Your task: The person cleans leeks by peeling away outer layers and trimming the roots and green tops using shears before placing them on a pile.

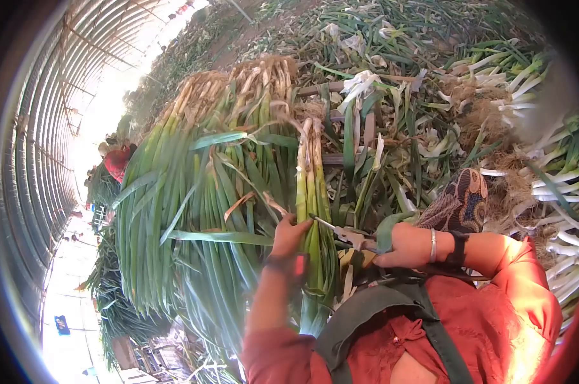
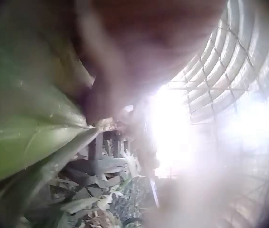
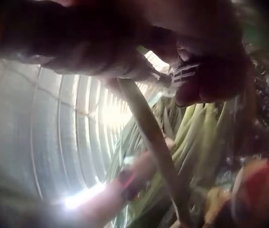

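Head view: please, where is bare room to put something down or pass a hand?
The widest looks to be the bright strip between the ribbed wall and the heaped green stalks, though glare hides detail. Between the left hand and right hand, a tool crosses the gap; leaf scraps lie thick beyond.

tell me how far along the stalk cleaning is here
Partway, it seems. Pale stems at the right look cleaned. The left hand holds a few brownish stalks while the right hand points a thin tool at them. The big leafy pile, its stems brownish, seems left to do.
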Demonstrator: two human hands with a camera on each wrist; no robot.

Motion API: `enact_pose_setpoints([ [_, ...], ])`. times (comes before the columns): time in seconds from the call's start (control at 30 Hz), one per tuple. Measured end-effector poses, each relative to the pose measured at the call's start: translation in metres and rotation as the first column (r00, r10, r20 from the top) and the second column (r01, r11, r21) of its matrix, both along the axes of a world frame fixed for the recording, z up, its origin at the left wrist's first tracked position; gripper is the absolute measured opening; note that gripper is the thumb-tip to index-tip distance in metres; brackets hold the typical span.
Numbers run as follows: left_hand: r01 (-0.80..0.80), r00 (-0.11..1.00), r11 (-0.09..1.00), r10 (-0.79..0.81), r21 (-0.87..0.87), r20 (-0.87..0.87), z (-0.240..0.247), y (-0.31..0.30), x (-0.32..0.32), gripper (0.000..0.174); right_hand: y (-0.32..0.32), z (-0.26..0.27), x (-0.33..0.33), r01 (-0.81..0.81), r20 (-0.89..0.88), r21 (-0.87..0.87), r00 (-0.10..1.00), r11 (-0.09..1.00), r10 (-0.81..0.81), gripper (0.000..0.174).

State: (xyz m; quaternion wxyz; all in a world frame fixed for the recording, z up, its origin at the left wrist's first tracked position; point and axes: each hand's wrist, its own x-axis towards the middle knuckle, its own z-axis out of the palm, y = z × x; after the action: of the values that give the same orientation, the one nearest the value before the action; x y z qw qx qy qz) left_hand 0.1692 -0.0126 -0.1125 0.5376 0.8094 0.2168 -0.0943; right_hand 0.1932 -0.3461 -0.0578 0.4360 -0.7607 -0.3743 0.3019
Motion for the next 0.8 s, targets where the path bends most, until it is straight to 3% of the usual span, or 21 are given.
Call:
enact_pose_setpoints([
  [0.1, -0.054, 0.998, 0.995, 0.051, 0.078, 0.041, -0.006, -0.004, 0.001, 0.051, 0.021, 0.012, 0.009, 0.063, 0.048, -0.075, 0.997, 0.995, -0.059, 0.033],
  [0.13, -0.085, 0.995, 0.991, 0.079, 0.104, 0.055, -0.009, -0.004, 0.000, 0.054, 0.032, -0.014, 0.016, 0.118, 0.063, -0.039, 0.991, 0.992, -0.115, 0.034],
  [0.23, -0.123, 0.988, 0.972, 0.101, 0.200, 0.113, -0.027, 0.005, -0.002, 0.054, 0.041, -0.005, 0.016, 0.093, 0.102, -0.064, 0.991, 0.994, -0.087, 0.033],
  [0.33, -0.159, 0.985, 0.960, 0.137, 0.231, 0.110, -0.026, -0.003, -0.002, 0.057, 0.043, 0.001, 0.007, 0.067, 0.170, 0.031, 0.983, 0.997, -0.071, 0.031],
  [0.37, -0.162, 0.984, 0.968, 0.144, 0.194, 0.103, -0.030, -0.003, -0.003, 0.057, 0.046, -0.005, 0.008, 0.039, 0.212, 0.066, 0.976, 0.997, -0.053, 0.031],
  [0.53, -0.180, 0.977, 0.983, 0.174, 0.041, 0.120, -0.035, -0.004, -0.004, 0.055, 0.081, -0.026, 0.048, 0.217, 0.264, -0.025, 0.943, 0.976, -0.203, 0.030],
  [0.6, -0.168, 0.979, 0.981, 0.156, 0.092, 0.129, -0.041, -0.001, -0.004, 0.054, 0.093, -0.025, 0.064, 0.224, 0.269, -0.103, 0.944, 0.969, -0.190, 0.032],
  [0.73, -0.168, 0.979, 0.981, 0.155, 0.099, 0.130, -0.045, -0.001, -0.004, 0.052, 0.120, -0.025, 0.089, 0.235, 0.412, 0.034, 0.882, 0.971, -0.228, 0.036],
  [0.8, -0.175, 0.981, 0.978, 0.163, 0.110, 0.109, -0.034, -0.006, -0.005, 0.052, 0.137, -0.046, 0.116, 0.303, 0.383, -0.106, 0.891, 0.947, -0.243, 0.035],
])
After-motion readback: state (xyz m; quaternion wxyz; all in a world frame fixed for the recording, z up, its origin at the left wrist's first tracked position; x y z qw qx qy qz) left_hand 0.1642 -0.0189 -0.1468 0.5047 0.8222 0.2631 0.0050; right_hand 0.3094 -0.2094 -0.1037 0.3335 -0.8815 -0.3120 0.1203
